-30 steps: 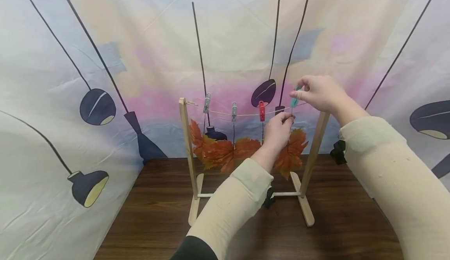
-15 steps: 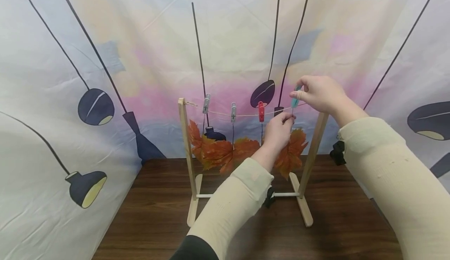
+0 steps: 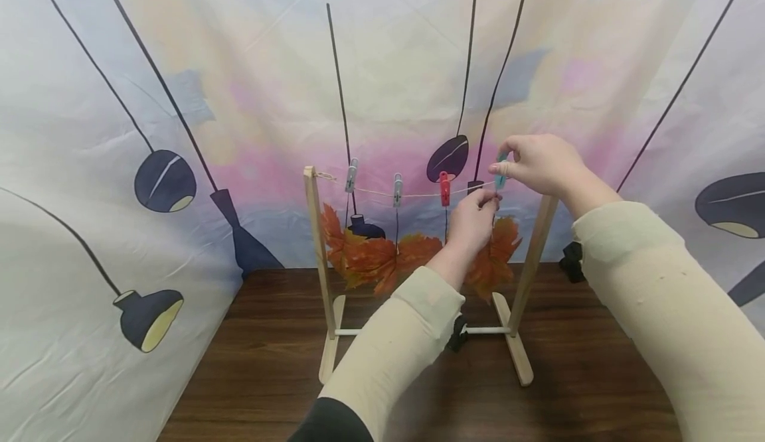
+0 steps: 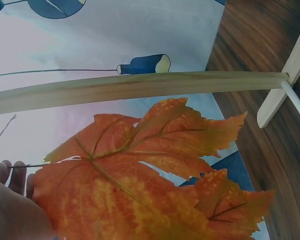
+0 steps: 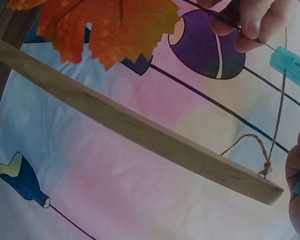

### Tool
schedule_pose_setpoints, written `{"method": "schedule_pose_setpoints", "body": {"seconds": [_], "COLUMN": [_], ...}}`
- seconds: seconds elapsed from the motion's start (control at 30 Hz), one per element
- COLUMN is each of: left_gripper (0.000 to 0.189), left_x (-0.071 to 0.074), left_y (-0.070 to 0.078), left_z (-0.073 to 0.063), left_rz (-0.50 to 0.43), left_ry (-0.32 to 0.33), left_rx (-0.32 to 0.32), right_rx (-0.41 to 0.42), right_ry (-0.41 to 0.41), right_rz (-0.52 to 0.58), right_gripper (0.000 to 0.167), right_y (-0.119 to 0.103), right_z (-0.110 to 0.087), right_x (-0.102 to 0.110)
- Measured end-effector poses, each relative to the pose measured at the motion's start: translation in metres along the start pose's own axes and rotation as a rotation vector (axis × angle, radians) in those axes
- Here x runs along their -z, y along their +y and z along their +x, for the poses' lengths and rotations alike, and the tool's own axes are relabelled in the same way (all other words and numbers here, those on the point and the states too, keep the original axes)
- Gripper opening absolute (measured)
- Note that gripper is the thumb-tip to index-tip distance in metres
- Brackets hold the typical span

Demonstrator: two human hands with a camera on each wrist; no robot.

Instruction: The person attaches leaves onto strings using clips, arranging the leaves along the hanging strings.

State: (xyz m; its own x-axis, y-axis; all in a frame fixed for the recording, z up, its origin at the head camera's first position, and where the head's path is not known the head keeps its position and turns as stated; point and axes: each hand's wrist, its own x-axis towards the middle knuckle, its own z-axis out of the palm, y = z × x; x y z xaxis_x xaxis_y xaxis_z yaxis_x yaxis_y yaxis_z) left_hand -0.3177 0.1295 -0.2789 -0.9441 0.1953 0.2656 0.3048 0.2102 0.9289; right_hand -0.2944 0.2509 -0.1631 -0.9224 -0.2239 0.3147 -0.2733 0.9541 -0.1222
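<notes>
My right hand (image 3: 546,163) pinches a teal clothespin (image 3: 501,175) at the right part of the string (image 3: 421,195). Just below, my left hand (image 3: 472,223) pinches the thin stem of an orange artificial maple leaf (image 3: 495,259). In the right wrist view, the stem's upper end meets the tip of the teal clothespin (image 5: 290,64), and the string (image 5: 279,110) runs past that tip. The left wrist view shows the leaf (image 4: 115,185) spread large beside the left hand's fingers (image 4: 17,175). Part of the leaf is hidden behind the left hand in the head view.
Two grey clothespins (image 3: 398,190) and a red clothespin (image 3: 445,188) sit on the string, with orange leaves (image 3: 373,261) hanging below. A wooden frame (image 3: 319,249) with a white crossbar (image 3: 487,330) stands on the dark table (image 3: 263,349). A printed cloth (image 3: 382,83) hangs behind.
My right hand has lowered slightly and shifted a little left with the teal clothespin, bringing it closer to the left fingers. The left hand stays nearly still on the stem.
</notes>
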Motion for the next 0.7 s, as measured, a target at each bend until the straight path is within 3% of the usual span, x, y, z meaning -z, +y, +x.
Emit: {"method": "schedule_pose_setpoints", "body": {"seconds": [0.33, 0.7], "left_gripper": [0.020, 0.018], "left_x": [-0.0002, -0.0002], "left_y": [0.0018, 0.0032], "left_z": [0.0017, -0.0008], "left_rz": [0.037, 0.048], "left_ry": [-0.018, -0.006], "left_rx": [-0.030, -0.010], "right_rx": [0.001, -0.020], "right_ry": [-0.006, -0.053], "right_rz": [0.002, 0.027], "right_gripper": [0.041, 0.058], "right_y": [0.0042, 0.0022], "right_z": [-0.0016, 0.0010], "right_x": [0.0000, 0.0021]}}
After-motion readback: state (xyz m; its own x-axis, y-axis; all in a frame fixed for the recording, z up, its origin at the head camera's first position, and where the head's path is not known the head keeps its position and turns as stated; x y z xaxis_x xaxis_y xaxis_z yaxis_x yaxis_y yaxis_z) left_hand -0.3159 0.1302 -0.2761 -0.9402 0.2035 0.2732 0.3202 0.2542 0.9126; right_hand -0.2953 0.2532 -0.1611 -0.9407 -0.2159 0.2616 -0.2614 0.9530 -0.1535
